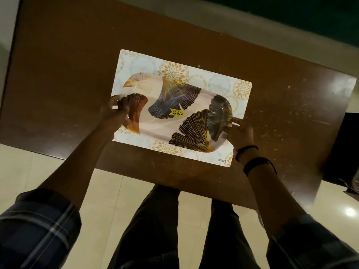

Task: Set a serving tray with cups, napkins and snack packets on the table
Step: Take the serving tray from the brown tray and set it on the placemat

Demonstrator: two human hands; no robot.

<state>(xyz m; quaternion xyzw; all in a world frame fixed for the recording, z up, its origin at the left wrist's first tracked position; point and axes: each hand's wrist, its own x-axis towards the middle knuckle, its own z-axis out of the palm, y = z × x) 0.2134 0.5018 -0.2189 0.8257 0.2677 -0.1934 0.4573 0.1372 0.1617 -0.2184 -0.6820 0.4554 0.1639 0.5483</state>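
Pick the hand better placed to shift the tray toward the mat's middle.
Probably the left hand: it grips the tray end at the mat edge and can push rightward; the right hand only pinches its end.

yellow price sticker point(176, 113) on tray point(165, 127) — "79.00"; placemat point(219, 82) corner — "kuber".

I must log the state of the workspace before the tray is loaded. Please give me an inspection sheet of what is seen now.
Surface: brown table with pale specks; patterned placemat lies on it.
Job's things: serving tray over the placemat, price sticker on it; no cups, napkins or snack packets seen.
Clutter: dark object at the right edge, unclear.
Grippers: left hand grips the tray's left end; right hand pinches its right end; black bands on the right wrist.
Cables: nothing seen.
Surroundings: pale tiled floor.
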